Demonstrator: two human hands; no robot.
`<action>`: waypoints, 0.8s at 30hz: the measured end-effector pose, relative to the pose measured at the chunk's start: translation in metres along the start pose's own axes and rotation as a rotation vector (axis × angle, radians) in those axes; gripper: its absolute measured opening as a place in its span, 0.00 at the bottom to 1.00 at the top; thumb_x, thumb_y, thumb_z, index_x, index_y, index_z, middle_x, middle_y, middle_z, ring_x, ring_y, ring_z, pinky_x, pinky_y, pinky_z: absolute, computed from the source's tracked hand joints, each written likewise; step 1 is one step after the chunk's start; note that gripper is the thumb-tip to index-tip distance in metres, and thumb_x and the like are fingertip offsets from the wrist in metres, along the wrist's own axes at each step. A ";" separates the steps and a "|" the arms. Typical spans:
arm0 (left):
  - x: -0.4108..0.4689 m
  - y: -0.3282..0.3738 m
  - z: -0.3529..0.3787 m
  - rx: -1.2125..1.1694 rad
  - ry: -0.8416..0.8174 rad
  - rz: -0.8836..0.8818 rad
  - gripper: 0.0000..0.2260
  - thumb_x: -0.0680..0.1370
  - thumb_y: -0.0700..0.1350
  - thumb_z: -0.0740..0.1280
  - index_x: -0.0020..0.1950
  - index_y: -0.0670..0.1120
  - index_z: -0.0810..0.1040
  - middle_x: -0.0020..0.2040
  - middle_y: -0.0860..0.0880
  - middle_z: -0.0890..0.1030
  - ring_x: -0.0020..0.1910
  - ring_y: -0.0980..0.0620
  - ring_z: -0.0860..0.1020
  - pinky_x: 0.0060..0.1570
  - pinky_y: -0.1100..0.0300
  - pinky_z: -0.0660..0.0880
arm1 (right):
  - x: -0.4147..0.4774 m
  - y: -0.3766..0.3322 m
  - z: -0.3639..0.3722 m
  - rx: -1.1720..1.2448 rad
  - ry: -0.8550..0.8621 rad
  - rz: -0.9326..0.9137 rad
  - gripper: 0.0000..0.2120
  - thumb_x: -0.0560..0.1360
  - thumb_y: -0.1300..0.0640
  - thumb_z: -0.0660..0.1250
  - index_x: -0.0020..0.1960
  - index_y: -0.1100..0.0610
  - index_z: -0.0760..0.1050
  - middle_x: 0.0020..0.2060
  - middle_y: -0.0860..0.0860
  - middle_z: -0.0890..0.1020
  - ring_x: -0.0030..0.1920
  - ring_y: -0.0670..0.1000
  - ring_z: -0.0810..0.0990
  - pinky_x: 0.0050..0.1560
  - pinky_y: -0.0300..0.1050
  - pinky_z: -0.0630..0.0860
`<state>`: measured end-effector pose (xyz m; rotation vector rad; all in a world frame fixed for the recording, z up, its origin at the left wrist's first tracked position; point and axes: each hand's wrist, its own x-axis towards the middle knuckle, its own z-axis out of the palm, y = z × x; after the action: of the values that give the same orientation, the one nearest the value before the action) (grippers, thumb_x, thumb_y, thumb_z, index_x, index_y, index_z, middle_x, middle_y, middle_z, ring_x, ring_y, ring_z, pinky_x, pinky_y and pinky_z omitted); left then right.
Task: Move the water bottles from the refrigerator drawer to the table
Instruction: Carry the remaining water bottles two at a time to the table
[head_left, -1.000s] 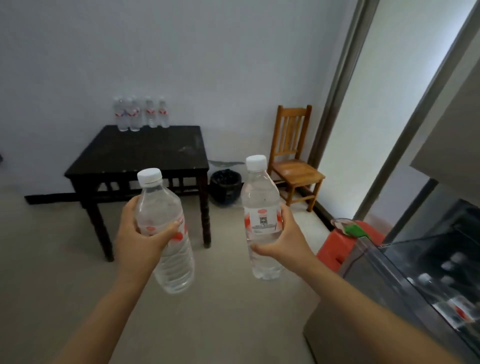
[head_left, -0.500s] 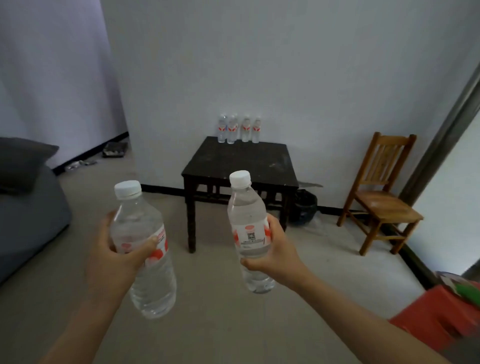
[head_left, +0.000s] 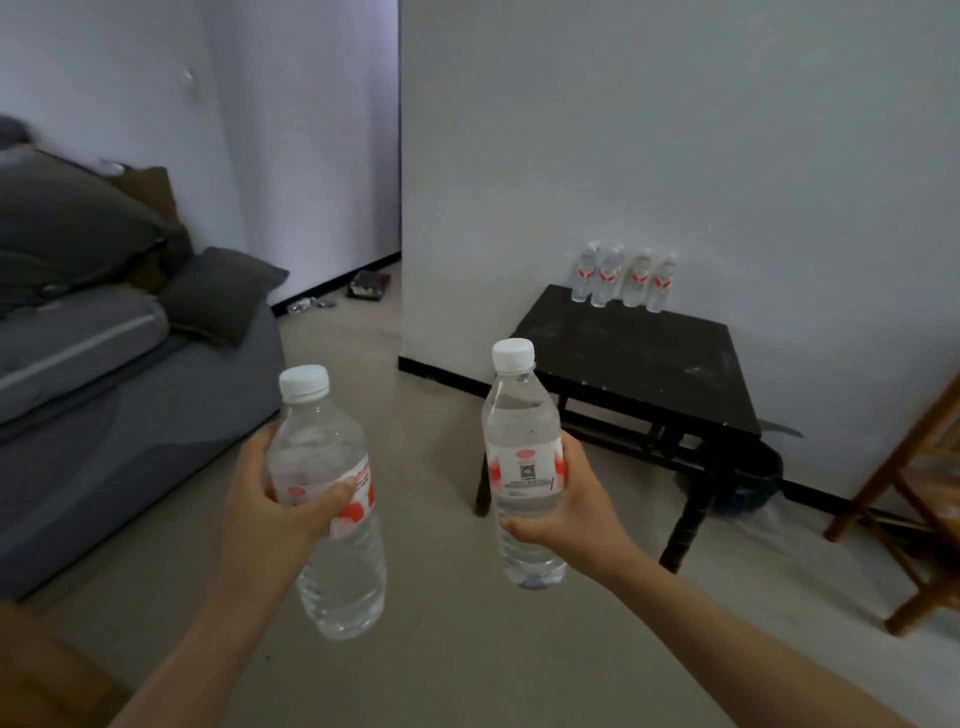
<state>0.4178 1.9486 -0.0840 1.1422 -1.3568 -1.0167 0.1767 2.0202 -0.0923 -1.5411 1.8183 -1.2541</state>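
Four water bottles (head_left: 623, 278) stand in a row along the far edge of the black table (head_left: 649, 364), close against the wall. Open floor (head_left: 441, 649) runs between the grey sofa (head_left: 130, 405) on the left and the table's near corner. A wooden chair (head_left: 924, 493) sits just beside the table's right edge, and a dark bin (head_left: 748, 483) is tucked under that side.

The person's left hand (head_left: 270, 499) is wrapped round the middle of the left bottle (head_left: 343, 571), thumb across its label. Their right hand (head_left: 576, 499) clasps the right bottle (head_left: 522, 415) at its label. Both bottles are capped and roughly upright, held apart over the floor, short of the table.
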 end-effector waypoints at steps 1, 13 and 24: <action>0.010 -0.003 0.000 0.014 0.009 0.002 0.32 0.54 0.52 0.75 0.56 0.62 0.69 0.51 0.59 0.78 0.49 0.51 0.79 0.51 0.45 0.76 | 0.012 0.003 0.005 0.014 -0.015 -0.004 0.37 0.56 0.55 0.77 0.57 0.37 0.61 0.51 0.43 0.76 0.52 0.43 0.78 0.53 0.42 0.77; 0.164 -0.031 0.000 0.077 0.137 -0.013 0.32 0.62 0.38 0.77 0.58 0.55 0.65 0.51 0.52 0.75 0.49 0.49 0.76 0.44 0.57 0.71 | 0.203 0.018 0.063 0.123 -0.196 -0.110 0.34 0.60 0.68 0.76 0.55 0.44 0.64 0.49 0.48 0.74 0.48 0.37 0.77 0.45 0.30 0.75; 0.260 -0.081 -0.054 0.080 0.301 -0.119 0.30 0.63 0.37 0.76 0.58 0.55 0.68 0.48 0.56 0.76 0.47 0.48 0.78 0.48 0.48 0.76 | 0.305 0.010 0.160 0.113 -0.326 -0.130 0.34 0.60 0.68 0.75 0.54 0.43 0.62 0.49 0.44 0.73 0.48 0.35 0.75 0.45 0.29 0.74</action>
<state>0.4787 1.6789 -0.1093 1.3888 -1.1077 -0.8390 0.2142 1.6787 -0.1139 -1.7076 1.4389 -1.0669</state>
